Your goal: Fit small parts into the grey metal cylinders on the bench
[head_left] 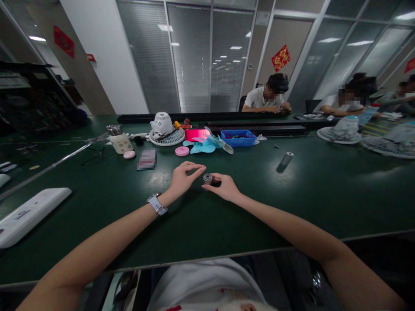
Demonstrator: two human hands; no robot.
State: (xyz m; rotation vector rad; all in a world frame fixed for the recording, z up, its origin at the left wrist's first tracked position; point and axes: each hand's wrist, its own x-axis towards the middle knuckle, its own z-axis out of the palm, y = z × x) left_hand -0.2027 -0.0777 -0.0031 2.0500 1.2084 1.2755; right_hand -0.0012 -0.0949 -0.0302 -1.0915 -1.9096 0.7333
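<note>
A small metal cylinder stands upright on the green table, its ringed top facing up. My right hand grips it from the right between thumb and fingers. Just left of the cylinder's top, my left hand holds thumb and forefinger together in a pinch; anything between those tips is too small to make out. A similar silvery cylinder stands farther right, apart from both hands.
Beyond my hands lie light-blue fan blades, a pink round cap, a blue tray and a white fan housing. A patterned bottle stands left. A white panel lies near left. Several people sit opposite.
</note>
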